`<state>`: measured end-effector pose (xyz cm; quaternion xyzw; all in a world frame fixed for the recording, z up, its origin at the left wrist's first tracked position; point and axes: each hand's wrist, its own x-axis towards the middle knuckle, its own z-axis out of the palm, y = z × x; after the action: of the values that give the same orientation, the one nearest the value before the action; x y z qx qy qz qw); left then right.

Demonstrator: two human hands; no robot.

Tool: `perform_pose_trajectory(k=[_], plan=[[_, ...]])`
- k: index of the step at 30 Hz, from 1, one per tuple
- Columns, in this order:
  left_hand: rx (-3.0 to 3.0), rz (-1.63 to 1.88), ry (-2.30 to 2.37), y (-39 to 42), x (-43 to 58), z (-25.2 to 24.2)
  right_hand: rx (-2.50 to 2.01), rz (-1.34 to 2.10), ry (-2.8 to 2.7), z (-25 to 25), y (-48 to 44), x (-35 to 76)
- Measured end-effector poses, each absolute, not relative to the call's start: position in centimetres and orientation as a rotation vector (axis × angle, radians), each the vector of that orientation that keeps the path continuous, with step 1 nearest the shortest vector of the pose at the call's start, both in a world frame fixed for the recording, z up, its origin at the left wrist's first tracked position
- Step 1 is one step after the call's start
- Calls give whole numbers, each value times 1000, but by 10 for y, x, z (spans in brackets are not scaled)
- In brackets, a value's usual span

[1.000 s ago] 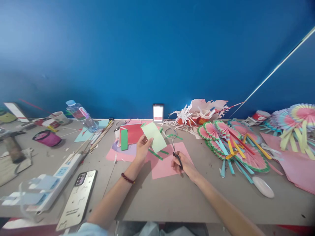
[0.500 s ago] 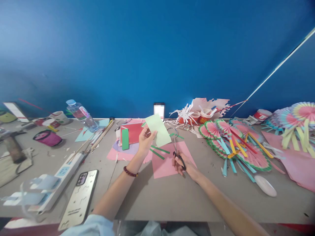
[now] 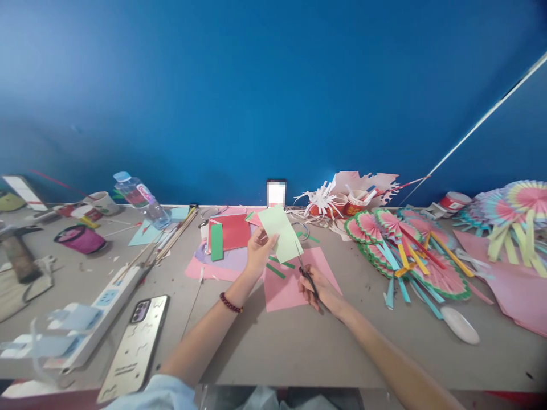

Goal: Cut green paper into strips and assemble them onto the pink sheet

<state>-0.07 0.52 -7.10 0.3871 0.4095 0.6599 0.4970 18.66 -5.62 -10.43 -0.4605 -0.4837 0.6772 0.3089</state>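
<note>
A light green sheet of paper is pinched in my left hand, held up above the table. My right hand grips a pair of scissors by its black handles. The scissor blades point up and meet the lower right edge of the green paper. Beneath both hands lies a pink sheet, with dark green paper strips on it. Left of my left hand, a green block-like piece rests on a red sheet.
Pleated paper fans with coloured strips spread out on the right, near a white oval object. Paper cups stand by the wall. On the left are a phone, a power strip, a leaning bottle and a hammer.
My left hand has moved the light green paper right and slightly down. The scissor blades, apart from the paper before, now meet its lower right edge.
</note>
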Motion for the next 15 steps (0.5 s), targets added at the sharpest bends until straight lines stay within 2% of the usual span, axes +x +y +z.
perform_pose_trajectory(k=[15], plan=[[926, 1598, 1028, 4, -1, -72, -1229, 1770, -1263, -107, -55, 187]])
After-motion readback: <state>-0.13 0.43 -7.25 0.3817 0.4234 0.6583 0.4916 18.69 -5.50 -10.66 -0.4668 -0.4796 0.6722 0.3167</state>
